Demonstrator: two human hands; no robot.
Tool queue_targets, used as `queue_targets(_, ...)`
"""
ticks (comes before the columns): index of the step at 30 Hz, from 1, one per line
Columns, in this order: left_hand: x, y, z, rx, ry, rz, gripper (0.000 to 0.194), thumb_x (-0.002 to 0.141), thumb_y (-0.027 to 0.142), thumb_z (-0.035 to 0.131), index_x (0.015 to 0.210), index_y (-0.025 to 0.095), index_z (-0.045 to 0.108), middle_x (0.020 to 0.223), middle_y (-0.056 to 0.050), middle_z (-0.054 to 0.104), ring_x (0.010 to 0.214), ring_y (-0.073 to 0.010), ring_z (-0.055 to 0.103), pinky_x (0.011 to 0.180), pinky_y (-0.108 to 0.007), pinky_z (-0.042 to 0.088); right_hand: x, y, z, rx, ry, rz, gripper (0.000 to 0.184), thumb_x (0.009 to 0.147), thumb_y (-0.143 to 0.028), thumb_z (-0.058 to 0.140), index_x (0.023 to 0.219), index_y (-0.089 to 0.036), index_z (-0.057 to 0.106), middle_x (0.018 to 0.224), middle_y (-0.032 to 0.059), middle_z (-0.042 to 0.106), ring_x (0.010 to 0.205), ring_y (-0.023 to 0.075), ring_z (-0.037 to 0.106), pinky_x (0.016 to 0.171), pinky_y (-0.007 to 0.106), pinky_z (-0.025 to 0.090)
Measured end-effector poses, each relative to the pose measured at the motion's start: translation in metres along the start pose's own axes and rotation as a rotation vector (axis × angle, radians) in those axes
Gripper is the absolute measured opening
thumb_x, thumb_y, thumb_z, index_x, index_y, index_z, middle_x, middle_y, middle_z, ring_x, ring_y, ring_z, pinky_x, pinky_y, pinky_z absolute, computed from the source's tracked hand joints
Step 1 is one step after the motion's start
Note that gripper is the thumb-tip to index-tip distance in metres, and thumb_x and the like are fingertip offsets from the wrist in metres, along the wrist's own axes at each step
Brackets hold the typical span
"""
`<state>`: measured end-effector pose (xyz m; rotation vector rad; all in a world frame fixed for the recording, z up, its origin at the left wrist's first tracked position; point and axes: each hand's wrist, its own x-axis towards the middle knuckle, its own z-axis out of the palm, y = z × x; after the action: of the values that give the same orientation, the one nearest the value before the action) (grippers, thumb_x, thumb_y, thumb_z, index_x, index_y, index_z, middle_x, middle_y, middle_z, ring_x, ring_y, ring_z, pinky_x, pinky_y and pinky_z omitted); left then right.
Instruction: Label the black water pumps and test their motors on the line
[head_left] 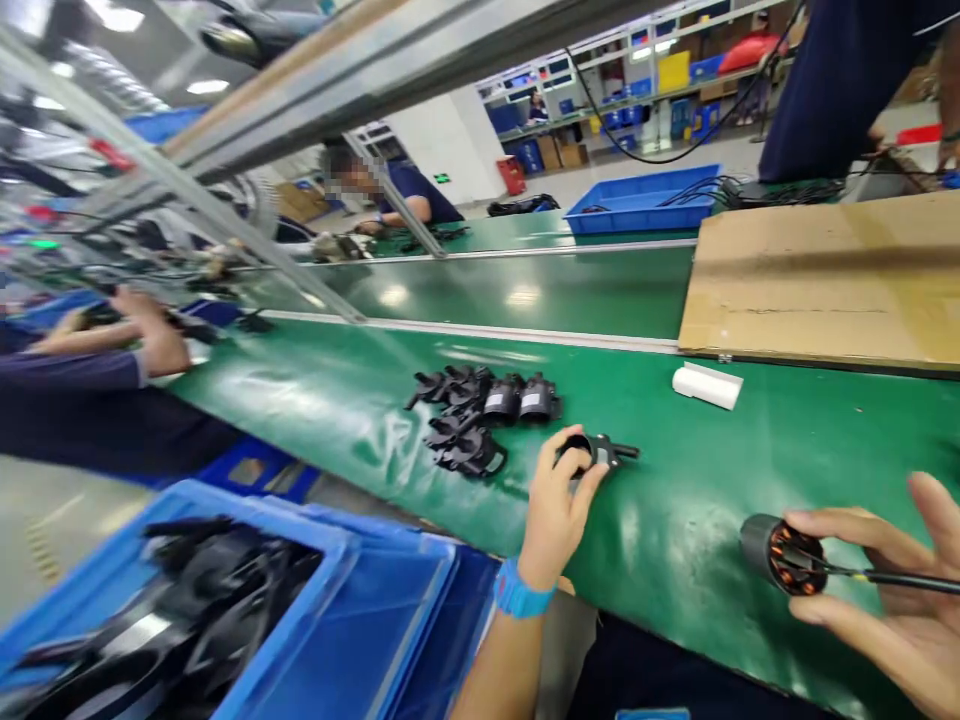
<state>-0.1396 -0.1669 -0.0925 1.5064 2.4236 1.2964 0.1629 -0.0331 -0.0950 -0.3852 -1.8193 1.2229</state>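
Observation:
My left hand [559, 505], with a blue wristband, is closed on a black plastic bracket [596, 450] resting on the green belt [337, 400]. My right hand [892, 585] at the lower right holds a small cylindrical motor [780, 555] with copper windings showing and a black cable running off to the right; thumb and fingers pinch it. A pile of black brackets and motors [480, 415] lies on the belt just beyond my left hand.
Blue bins [330, 610] with black parts sit at lower left. A white block [706, 385] and a cardboard sheet [825, 280] lie at the right. Co-workers' arms [112, 340] reach in at left; another person stands at top right by a blue tray [637, 205].

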Motion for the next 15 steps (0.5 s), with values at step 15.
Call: queue_targets(15,0.014,0.072,0.093,-0.977,-0.650,0.056,0.085,0.053,0.035,0.101,0.115,0.025,0.043,0.112,-0.008,0.074,0.127,-0.0334,0.065,0.111,-0.049,0.047,0.035,0.003,-0.016,-0.183,-0.142,-0.013,0.099,0.092,-0.034,0.077,0.165,-0.035,0.011,0.115,0.0016,0.076,0.109,0.0181,0.072,0.105,0.031,0.054)
